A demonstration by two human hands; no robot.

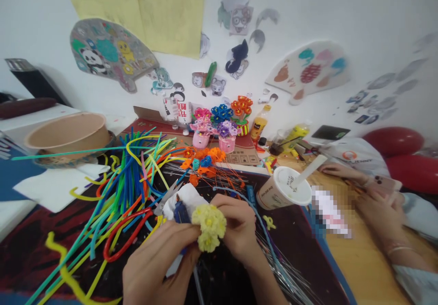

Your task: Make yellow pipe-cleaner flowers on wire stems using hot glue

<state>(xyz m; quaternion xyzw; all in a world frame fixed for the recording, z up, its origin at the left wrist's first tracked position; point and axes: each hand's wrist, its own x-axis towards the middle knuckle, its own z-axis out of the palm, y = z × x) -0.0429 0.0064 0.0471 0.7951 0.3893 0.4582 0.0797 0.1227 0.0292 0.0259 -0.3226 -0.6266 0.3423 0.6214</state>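
Observation:
A bunch of small pale-yellow pipe-cleaner flowers (209, 227) is pinched between my two hands. My left hand (162, 266) grips it from the left, thumb and fingers closed together. On the other side, the bent fingers of my right hand (237, 230) press against the bunch, their tips partly hidden behind it. Just beyond the flowers lies a blue glue gun (181, 213) on a crumpled white tissue (192, 198). Scissors (167, 199) rest beside the tissue, partly covered. The flower stems are hidden by my hands.
Loose coloured pipe cleaners (132, 177) spread over the left. Orange pipe-cleaner pieces (207, 172) and thin wires lie behind my hands. A drink cup (284, 188) with a straw stands at right, near another person's hands (379, 209). Finished potted flowers (226, 134) line the back.

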